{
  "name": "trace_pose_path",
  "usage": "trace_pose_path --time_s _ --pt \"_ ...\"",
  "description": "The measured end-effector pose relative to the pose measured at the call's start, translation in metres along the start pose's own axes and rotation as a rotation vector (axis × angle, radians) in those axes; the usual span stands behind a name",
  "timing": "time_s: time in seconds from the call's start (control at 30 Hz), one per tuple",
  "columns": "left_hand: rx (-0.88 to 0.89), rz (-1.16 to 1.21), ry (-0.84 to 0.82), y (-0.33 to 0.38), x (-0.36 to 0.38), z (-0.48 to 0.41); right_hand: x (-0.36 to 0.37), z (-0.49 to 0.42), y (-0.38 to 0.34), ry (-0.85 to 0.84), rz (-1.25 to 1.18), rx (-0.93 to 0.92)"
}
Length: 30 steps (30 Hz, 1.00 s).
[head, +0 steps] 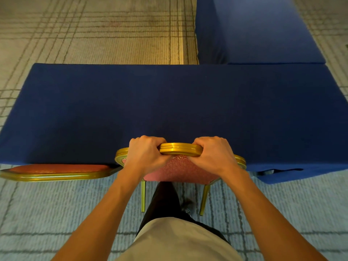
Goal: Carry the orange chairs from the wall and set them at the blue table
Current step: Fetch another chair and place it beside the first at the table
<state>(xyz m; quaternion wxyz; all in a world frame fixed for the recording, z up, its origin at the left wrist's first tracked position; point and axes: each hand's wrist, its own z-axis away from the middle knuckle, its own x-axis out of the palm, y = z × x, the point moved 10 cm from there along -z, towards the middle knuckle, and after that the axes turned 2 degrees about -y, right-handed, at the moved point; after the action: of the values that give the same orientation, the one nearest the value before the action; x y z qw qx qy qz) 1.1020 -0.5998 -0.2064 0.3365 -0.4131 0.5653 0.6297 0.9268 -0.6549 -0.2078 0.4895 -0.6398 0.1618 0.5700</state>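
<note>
Beige shirt front (178,242) fills the bottom centre. Above it, the left hand (145,155) and right hand (214,155) each clench the gold top rail of an orange patterned gold-framed chair (180,170) at the near edge of the blue cloth-covered table (169,102). A second orange chair (56,171) stands just beside it, at lower left.

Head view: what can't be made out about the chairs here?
Seat and front legs of the held chair: head view, hidden by its own back and the blue table.
Everything below the back of the left chair: head view, hidden by that back and the table.
Fingertips of the left hand and right hand: head view, curled behind the chair's back.
</note>
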Motion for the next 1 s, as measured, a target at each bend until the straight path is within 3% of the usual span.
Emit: trace_pose_path --time_s 0.43,0.73,1.0 --pt "-0.051 0.031 -0.067 -0.018 0.039 0.05 0.068 0.019 -0.002 -0.154 0.03 -0.074" --pt "-0.044 -0.006 -0.121 -0.049 0.08 0.073 0.139 0.035 0.001 -0.358 -0.11 -0.05" --pt "-0.077 -0.099 -0.378 -0.062 0.127 0.089 0.172 0.044 0.005 -0.448 -0.106 -0.03"
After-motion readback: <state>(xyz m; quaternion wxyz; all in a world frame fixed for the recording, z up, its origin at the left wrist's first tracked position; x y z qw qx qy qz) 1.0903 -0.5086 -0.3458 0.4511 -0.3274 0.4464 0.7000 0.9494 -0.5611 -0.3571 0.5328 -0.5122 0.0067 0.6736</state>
